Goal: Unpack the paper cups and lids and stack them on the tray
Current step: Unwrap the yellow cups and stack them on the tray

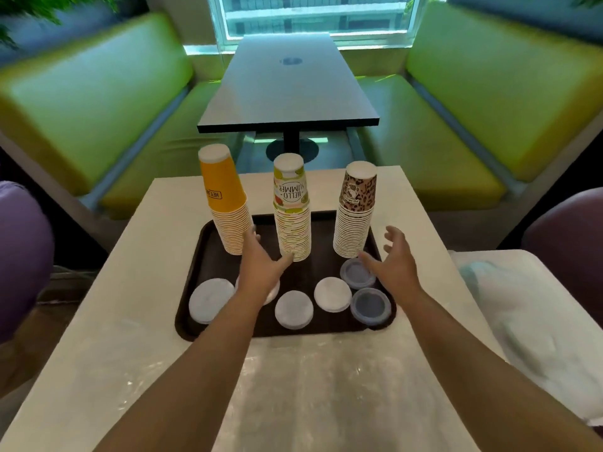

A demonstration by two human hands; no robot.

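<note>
Pale, streaky marble-look laminate covers the near table [313, 380], which carries a dark brown tray [192, 282] at its far half. Both bare forearms reach in from 6 o'clock. The left hand [261, 265] hovers over the tray's middle-left with fingers spread and straight, its fingertips between the yellow and the fruit-print stacks, holding nothing. The right hand [396, 259] floats at 3 o'clock of the tray, fingers splayed apart and empty, thumb close to the leopard stack's base.

Six lids lie along the tray's near edge: four white lids [293, 309], one of them half hidden under the left hand, and two clear lids [370, 306] at the 4 o'clock corner. Behind them stand three upside-down cup stacks: a yellow stack [225, 197] at 10 o'clock, leaning left; a "Hello Summer" stack [291, 207] at 12 o'clock; and a leopard-print stack [355, 207] at 2 o'clock.

At 3 o'clock of the table, crumpled clear plastic wrapping [528, 324] rests on a white side surface. Purple chair backs [23, 256] flank the table at 9 and 3 o'clock. Farther out at 12 o'clock, a dark pedestal table [287, 89] runs between two lime-green booth benches [98, 102] toward a bright window [313, 14].
</note>
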